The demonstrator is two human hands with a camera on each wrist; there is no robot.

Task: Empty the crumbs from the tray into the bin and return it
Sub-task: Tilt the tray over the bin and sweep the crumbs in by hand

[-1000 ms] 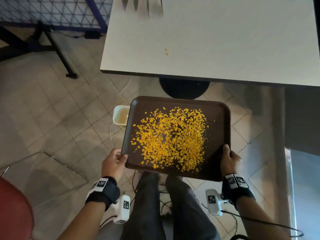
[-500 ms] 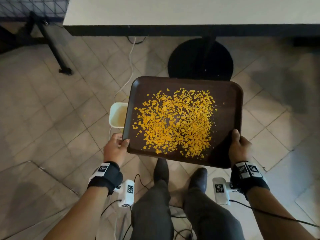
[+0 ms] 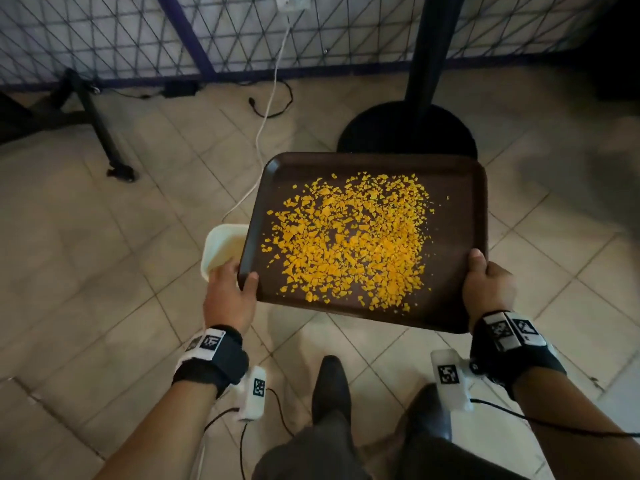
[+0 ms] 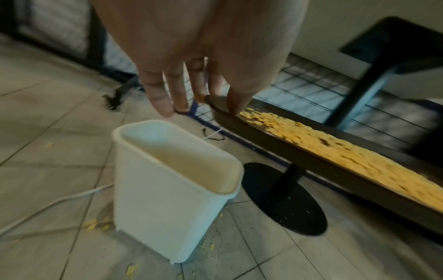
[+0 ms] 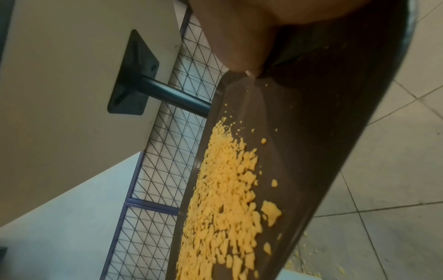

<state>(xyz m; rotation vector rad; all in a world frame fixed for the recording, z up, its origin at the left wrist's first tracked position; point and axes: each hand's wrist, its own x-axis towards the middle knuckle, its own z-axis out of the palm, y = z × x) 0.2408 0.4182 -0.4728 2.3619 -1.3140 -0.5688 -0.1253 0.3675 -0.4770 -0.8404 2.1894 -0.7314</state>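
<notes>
Brown tray [image 3: 457,216] gripped at left edge by left hand [image 3: 227,296], at right edge by right hand [image 3: 488,289]. Yellow crumbs [image 3: 349,240] spread mid-tray. White bin [image 4: 167,189] stood on floor beneath left edge.

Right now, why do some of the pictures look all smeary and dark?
Left wrist view: motion blur smears the crumbs into yellow streaks, and the left hand up close is soft, while the bin stays fairly clear. Right wrist view: the tray looks nearly black in dim light. Head view: sharpest, though the wide lens darkens the corners.
</notes>
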